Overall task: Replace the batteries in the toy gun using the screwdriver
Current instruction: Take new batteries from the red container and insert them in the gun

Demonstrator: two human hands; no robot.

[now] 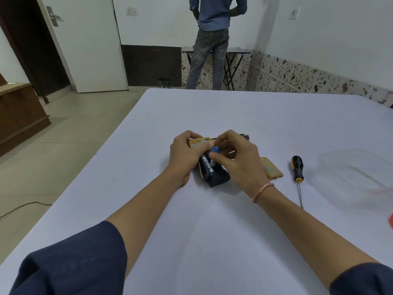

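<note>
The tan and black toy gun (214, 175) lies on the white table (212, 116) with its battery bay open toward me. A white-labelled battery (206, 163) sits in the bay. My left hand (187, 154) grips the gun's tan body. My right hand (236, 158) pinches a blue battery (215, 149) just above the bay. The tan battery cover (271, 168) lies to the right of my right hand. The black and yellow screwdriver (298, 173) lies further right, its tip pointing toward me.
A clear plastic container (357, 173) sits at the table's right side, with something red (390, 220) at the frame's edge. A person (212, 39) stands beyond the table beside a small folding table (234, 51). A white door (89, 43) is at the back left.
</note>
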